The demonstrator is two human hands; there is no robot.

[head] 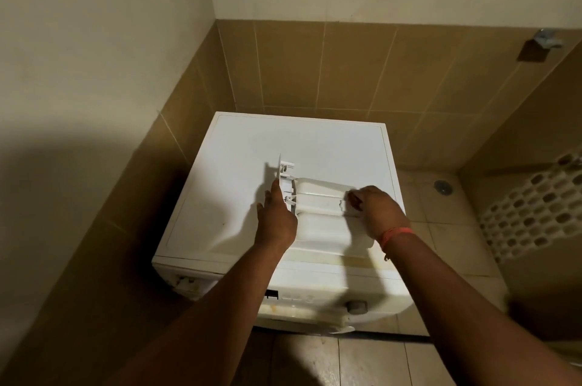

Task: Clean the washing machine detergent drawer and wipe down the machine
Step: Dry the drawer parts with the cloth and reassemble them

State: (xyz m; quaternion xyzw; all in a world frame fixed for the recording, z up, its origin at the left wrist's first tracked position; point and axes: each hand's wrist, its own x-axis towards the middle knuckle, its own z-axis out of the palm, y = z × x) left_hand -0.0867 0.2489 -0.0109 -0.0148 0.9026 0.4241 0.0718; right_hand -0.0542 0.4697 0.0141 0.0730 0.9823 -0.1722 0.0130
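Note:
A white washing machine (239, 146) stands in a tiled corner. The white detergent drawer (318, 215) lies upside down on its top, front panel to the left. My left hand (277, 218) rests against the drawer's front panel with its fingers straight. My right hand (378, 212) is at the drawer's right end with its fingers curled round a small white cloth or tissue (349, 204), pressed on the drawer. The empty drawer slot (185, 281) shows at the machine's front left. A grey dial (357, 306) sits on the front panel.
Brown tiled walls close in behind and on the left of the machine. A white perforated laundry basket (532, 206) stands at the right. A floor drain (442, 186) lies behind the machine's right side. Tiled floor shows below the machine.

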